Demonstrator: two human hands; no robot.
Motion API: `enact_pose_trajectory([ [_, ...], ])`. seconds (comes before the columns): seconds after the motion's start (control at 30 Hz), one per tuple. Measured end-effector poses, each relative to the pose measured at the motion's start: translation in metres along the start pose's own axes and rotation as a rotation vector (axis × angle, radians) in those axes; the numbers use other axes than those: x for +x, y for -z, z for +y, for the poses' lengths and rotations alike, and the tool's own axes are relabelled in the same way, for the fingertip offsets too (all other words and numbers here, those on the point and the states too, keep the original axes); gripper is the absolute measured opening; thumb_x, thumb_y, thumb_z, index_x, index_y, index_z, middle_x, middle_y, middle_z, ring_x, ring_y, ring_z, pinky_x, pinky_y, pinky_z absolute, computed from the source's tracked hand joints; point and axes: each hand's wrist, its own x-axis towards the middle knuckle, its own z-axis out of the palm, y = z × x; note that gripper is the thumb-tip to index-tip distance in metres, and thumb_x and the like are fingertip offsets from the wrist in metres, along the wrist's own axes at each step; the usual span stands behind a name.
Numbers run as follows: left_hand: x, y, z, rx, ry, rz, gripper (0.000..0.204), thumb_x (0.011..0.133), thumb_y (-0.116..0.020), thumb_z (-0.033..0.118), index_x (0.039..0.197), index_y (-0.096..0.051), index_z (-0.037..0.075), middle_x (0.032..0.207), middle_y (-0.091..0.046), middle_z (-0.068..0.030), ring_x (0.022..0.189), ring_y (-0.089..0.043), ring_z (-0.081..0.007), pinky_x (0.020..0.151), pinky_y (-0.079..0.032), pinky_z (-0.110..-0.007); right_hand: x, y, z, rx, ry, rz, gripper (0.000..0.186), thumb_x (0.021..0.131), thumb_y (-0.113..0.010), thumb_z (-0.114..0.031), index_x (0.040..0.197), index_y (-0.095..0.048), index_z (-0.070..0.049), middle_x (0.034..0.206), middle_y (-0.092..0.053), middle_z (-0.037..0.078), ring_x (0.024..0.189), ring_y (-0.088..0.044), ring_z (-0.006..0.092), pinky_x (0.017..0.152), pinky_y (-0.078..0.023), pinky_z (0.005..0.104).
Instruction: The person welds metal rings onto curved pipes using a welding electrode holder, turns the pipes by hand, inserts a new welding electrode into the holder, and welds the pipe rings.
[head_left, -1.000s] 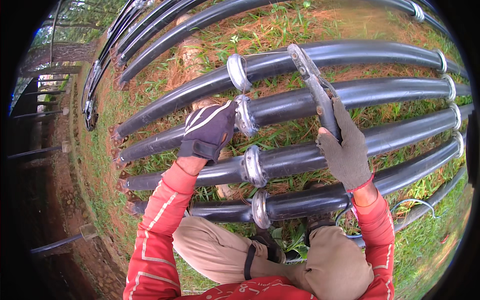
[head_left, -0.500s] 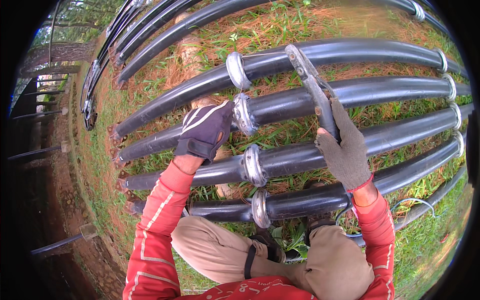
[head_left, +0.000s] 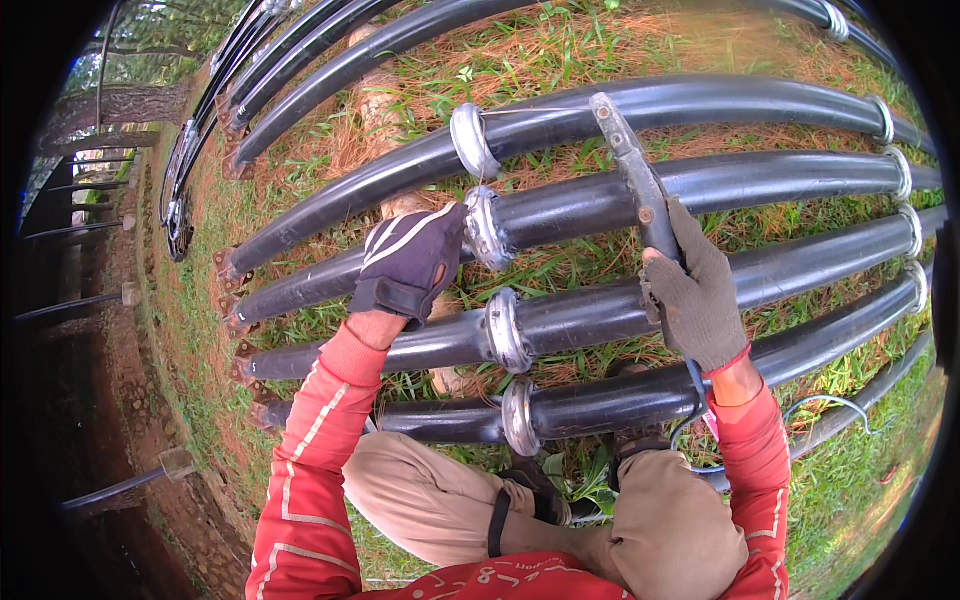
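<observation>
My left hand [head_left: 405, 265], in a dark white-striped glove, has its fingers curled at the silver collar [head_left: 484, 228] on a black pipe [head_left: 580, 208]; what they hold, if anything, is hidden. My right hand [head_left: 690, 300], in a grey knit glove, grips a long, worn grey tool [head_left: 632, 165] with bolts along it and a dark cable trailing below. A thin rod or wire runs leftward from the tool's top toward the upper silver collar [head_left: 472, 140]. More collars ring the pipes [head_left: 600, 320] nearer my knees.
Further black pipes [head_left: 400, 40] lie beyond, over a log [head_left: 370, 90] on grass and pine needles. A loose blue-grey hose [head_left: 840, 405] curls at the lower right. At the left are a dark ditch, bars in concrete blocks [head_left: 178, 463] and trees [head_left: 120, 105].
My left hand has shifted slightly left since a second ago. My right hand and the tool have moved a little right and turned, with the fingers curled further round it.
</observation>
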Motion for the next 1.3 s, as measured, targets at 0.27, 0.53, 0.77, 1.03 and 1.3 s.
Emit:
enact_pose_trajectory([
  [0.27, 0.002, 0.003, 0.004, 0.045, 0.029, -0.062, 0.029, 0.101, -0.073, 0.021, 0.128, -0.083, 0.014, 0.101, -0.081, -0.0187, 0.09, -0.078, -0.0442, 0.075, -0.062, -0.051, 0.002, 0.002, -0.008, 0.273, -0.117, 0.007, 0.053, 0.11, -0.065, -0.009, 0.162, -0.054, -0.003, 0.087, -0.061, -0.001, 0.065, -0.058, 0.006, 0.054, -0.051, 0.0262],
  [0.53, -0.003, -0.001, -0.001, 0.006, -0.014, 0.024, 0.03, 0.1, -0.074, 0.02, 0.128, -0.083, 0.014, 0.103, -0.082, -0.018, 0.09, -0.078, -0.0438, 0.075, -0.061, -0.052, -0.002, 0.001, 0.001, -0.01, -0.07, -0.008, 0.061, 0.108, -0.069, -0.01, 0.166, -0.051, 0.0, 0.1, -0.072, 0.008, 0.073, -0.067, 0.0098, 0.062, -0.057, 0.0297],
  [0.77, -0.003, 0.0, -0.001, 0.004, 0.017, -0.023, 0.035, 0.097, -0.073, 0.015, 0.131, -0.082, 0.013, 0.097, -0.081, -0.0189, 0.085, -0.077, -0.0442, 0.073, -0.061, -0.05, -0.005, -0.002, 0.026, -0.669, 0.561, 0.128, 0.071, 0.105, -0.068, 0.003, 0.172, -0.044, 0.001, 0.143, -0.072, 0.023, 0.095, -0.074, 0.02, 0.082, -0.062, 0.0337],
  [1.03, -0.006, -0.002, -0.003, -0.024, -0.016, 0.012, 0.038, 0.099, -0.074, 0.016, 0.136, -0.079, 0.01, 0.099, -0.08, -0.0197, 0.089, -0.078, -0.0438, 0.074, -0.062, -0.05, -0.007, -0.001, 0.034, -0.522, 0.422, 0.15, 0.074, 0.107, -0.065, 0.006, 0.175, -0.038, 0.001, 0.139, -0.075, 0.015, 0.088, -0.068, 0.0098, 0.077, -0.06, 0.0286],
  [1.3, -0.002, -0.005, 0.0, -0.035, 0.017, -0.012, 0.032, 0.1, -0.074, 0.017, 0.131, -0.08, 0.012, 0.095, -0.079, -0.0208, 0.086, -0.076, -0.045, 0.072, -0.06, -0.052, -0.006, -0.001, 0.038, -0.553, 0.428, 0.143, 0.073, 0.106, -0.066, 0.006, 0.174, -0.04, 0.002, 0.138, -0.077, 0.015, 0.091, -0.07, 0.0105, 0.08, -0.061, 0.0295],
])
